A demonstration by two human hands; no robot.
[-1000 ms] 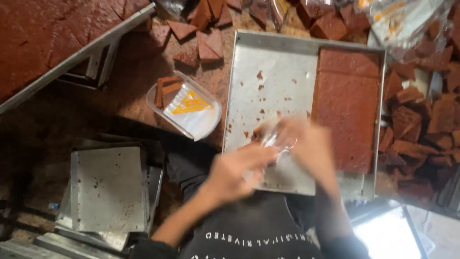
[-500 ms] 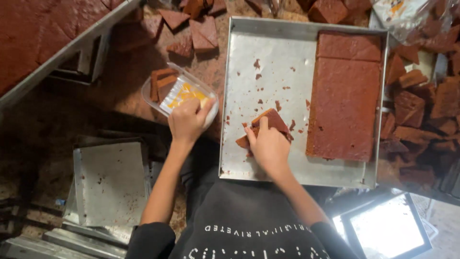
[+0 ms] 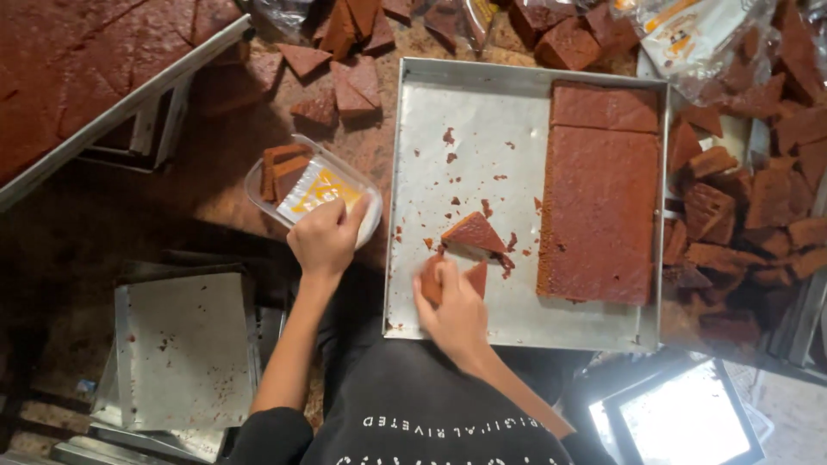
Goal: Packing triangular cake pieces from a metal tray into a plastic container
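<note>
left hand [image 3: 326,238] clasps plastic tub [image 3: 312,188] rim | right hand [image 3: 454,303] pinches cake wedge [image 3: 431,277] | on baking tray [image 3: 448,172]

Baking tray [image 3: 413,172]: dull silver-grey, speckled with reddish-brown crumbs. Cake slab [image 3: 599,198] along its right edge: uniform brick red-brown. Triangular cake pieces [image 3: 472,232] near its front edge: same red-brown, slightly lighter orange on cut faces. Plastic tub [image 3: 310,185]: clear, with a white label carrying a yellow-orange patch. Counter [image 3: 215,164]: mottled dark brown. Shirt [image 3: 413,413]: black, white lettering.
</note>
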